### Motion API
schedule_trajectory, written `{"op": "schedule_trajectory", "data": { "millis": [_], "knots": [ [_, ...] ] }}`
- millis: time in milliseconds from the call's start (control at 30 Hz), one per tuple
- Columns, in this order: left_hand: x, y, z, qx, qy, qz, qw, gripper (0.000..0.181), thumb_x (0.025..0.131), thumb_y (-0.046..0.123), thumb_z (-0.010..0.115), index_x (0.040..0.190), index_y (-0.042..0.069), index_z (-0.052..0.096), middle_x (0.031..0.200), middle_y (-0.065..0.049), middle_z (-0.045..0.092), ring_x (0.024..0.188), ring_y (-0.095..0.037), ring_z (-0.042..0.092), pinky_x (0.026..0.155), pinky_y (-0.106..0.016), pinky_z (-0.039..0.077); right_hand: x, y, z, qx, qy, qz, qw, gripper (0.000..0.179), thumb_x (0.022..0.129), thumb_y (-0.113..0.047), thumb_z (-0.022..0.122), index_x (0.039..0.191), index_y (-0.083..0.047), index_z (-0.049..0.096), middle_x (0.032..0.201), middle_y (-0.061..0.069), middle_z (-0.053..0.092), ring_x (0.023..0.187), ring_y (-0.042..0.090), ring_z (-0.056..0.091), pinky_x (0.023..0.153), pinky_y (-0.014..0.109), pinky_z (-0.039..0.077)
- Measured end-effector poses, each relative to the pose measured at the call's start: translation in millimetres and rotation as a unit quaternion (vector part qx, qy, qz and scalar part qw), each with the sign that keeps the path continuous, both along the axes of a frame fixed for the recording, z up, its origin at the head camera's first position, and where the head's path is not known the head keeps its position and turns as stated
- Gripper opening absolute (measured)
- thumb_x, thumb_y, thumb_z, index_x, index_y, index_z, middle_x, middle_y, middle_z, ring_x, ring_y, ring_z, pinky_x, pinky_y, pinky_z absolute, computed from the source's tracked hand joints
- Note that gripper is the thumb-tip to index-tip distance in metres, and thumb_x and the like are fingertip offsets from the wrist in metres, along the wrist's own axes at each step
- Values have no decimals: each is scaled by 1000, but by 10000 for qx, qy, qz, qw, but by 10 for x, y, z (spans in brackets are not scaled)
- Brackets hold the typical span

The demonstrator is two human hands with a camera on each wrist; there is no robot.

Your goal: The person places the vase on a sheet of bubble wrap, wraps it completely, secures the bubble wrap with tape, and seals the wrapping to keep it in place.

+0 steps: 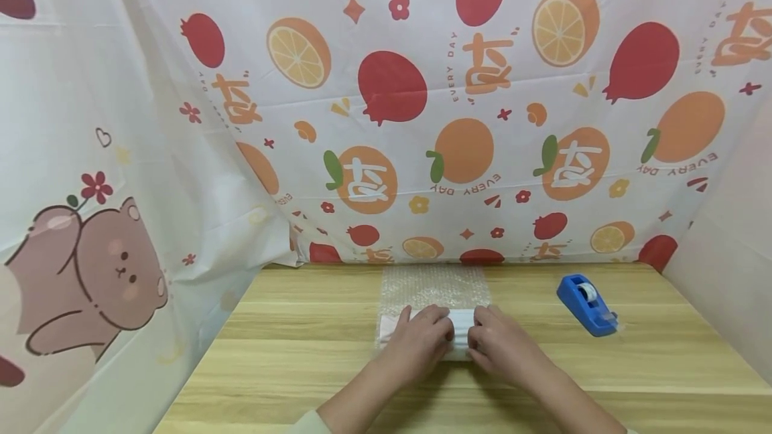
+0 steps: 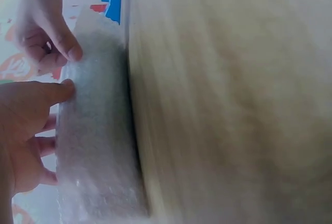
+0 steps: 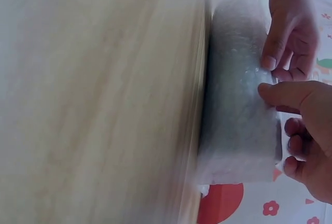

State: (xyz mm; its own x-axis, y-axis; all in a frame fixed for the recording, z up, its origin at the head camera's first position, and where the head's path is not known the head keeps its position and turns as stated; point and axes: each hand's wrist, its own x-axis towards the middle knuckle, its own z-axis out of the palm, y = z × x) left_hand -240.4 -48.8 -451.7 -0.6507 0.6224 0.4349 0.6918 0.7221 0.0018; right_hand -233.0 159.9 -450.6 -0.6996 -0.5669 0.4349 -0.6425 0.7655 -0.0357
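Note:
A sheet of bubble wrap lies on the table, its near part folded up around a flat white item with faint lengthwise lines. What the white item is, I cannot tell. My left hand and right hand are side by side on the near fold. In the left wrist view, the left thumb presses on the wrap's upper edge, with the other fingers behind it. From the right wrist view, my right hand pinches the same edge, thumb in front and fingers curled behind.
A blue tape dispenser stands to the right of the wrap, with clear tape at its near end. The wooden table reaches back to a fruit-patterned cloth. Another cloth with a bear print hangs at the left.

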Motion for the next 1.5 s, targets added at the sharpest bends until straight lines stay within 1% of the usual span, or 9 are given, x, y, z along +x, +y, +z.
{"op": "schedule_trajectory", "data": {
  "millis": [167,233,433,667,767,967,1067,1367,1500],
  "knots": [
    [-48,25,25,-5,-437,107,9990,17,89,32,72,97,23,59,123,6,64,120,-12,57,95,-61,45,-55,45,-16,-335,-148,23,9993,20,75,-25,83,68,-25,64,117,4,62,111,25,57,91,47,51],
    [-71,29,29,61,-542,131,9984,19,89,32,71,99,23,58,120,7,64,118,-12,58,96,-61,45,-90,58,-8,-461,-411,98,9980,21,77,-24,83,68,-25,63,122,7,63,115,27,58,96,49,50],
    [-122,22,6,396,-533,-8,9978,22,88,28,73,103,22,57,115,7,66,114,-11,61,95,-64,44,-205,55,40,-672,-1211,40,9904,28,78,-26,83,65,-27,58,114,2,64,108,22,62,89,40,54],
    [-183,15,21,937,-1561,245,9830,27,91,27,69,114,20,58,122,5,66,120,-14,60,110,-62,31,-312,69,57,-1283,-1964,-222,9718,31,76,-21,83,64,-27,55,111,-1,64,107,21,63,89,42,53],
    [-221,19,38,1080,-1758,306,9780,30,91,28,69,118,19,60,124,3,67,122,-15,59,112,-59,29,-356,95,73,-1615,-2267,-259,9601,30,75,-20,85,68,-26,56,105,-4,64,105,21,62,90,44,51],
    [-228,34,49,964,-1633,327,9813,31,90,30,71,118,20,62,120,6,68,120,-12,60,112,-56,31,-401,111,88,-1999,-2697,-356,9413,28,72,-18,87,82,-24,62,91,-11,56,94,13,54,88,38,47],
    [-192,45,67,851,-1482,385,9845,31,89,29,71,118,19,62,120,6,68,120,-13,61,112,-55,32,-384,73,77,-2129,-2726,-383,9375,27,73,-16,86,84,-24,62,92,-10,56,95,13,54,87,37,46],
    [-148,88,55,574,-1371,608,9870,32,96,28,62,126,19,58,134,4,61,131,-15,52,113,-56,30,-347,-11,31,-2130,-2488,-420,9439,28,74,-6,80,86,-21,60,94,-5,52,93,14,50,85,34,45],
    [-155,92,8,344,-1135,669,9907,34,98,32,57,130,20,58,137,5,59,132,-15,50,111,-55,33,-344,-27,13,-2175,-2513,-462,9420,28,74,-5,78,87,-20,59,95,-4,51,95,16,49,85,35,43]
  ]
}}
